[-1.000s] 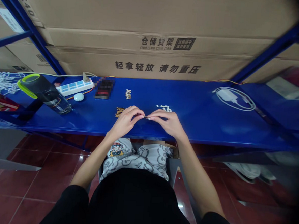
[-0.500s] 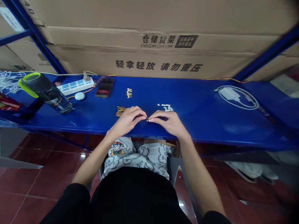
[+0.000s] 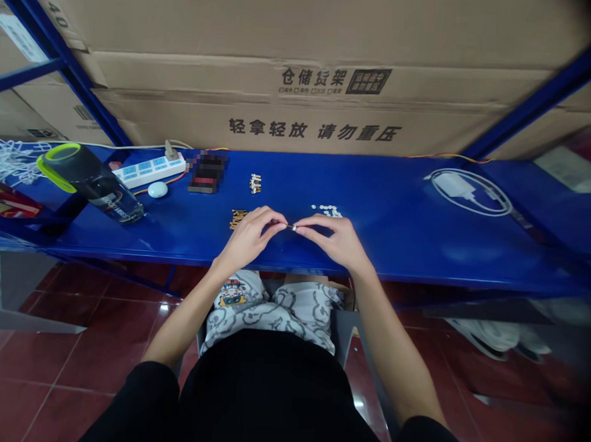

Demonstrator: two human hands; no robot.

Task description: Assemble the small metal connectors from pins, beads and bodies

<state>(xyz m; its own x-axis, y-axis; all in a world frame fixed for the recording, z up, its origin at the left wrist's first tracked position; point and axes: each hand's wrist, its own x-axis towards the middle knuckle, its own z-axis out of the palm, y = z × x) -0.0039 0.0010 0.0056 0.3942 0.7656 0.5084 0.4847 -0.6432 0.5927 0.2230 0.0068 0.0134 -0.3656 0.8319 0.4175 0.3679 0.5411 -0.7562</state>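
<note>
My left hand (image 3: pixel 252 234) pinches a small, thin brass-coloured piece (image 3: pixel 290 227) between thumb and fingertips. Facing it, my right hand (image 3: pixel 342 240) pinches a small white piece (image 3: pixel 294 228) at the other end. The two pieces meet or nearly touch just above the blue tabletop; their exact fit is too small to make out. Beside my left hand lies a pile of brass-coloured pieces (image 3: pixel 236 219), partly covered by the hand. Loose white pieces (image 3: pixel 330 210) are scattered behind my right fingers. Farther back, several small white-and-brown pieces (image 3: pixel 255 184) lie grouped together.
On the left of the blue table (image 3: pixel 401 214) are a dark bottle (image 3: pixel 100 186), a white power strip (image 3: pixel 151 171), a pale round case (image 3: pixel 158 189) and a dark box (image 3: pixel 207 173). A coiled white cable (image 3: pixel 476 207) lies right. Cardboard (image 3: pixel 184 74) stands behind.
Both hands have shifted slightly upward in the picture, and the pinched pieces are now lined up more level. The white piece shows more clearly between the fingertips.
</note>
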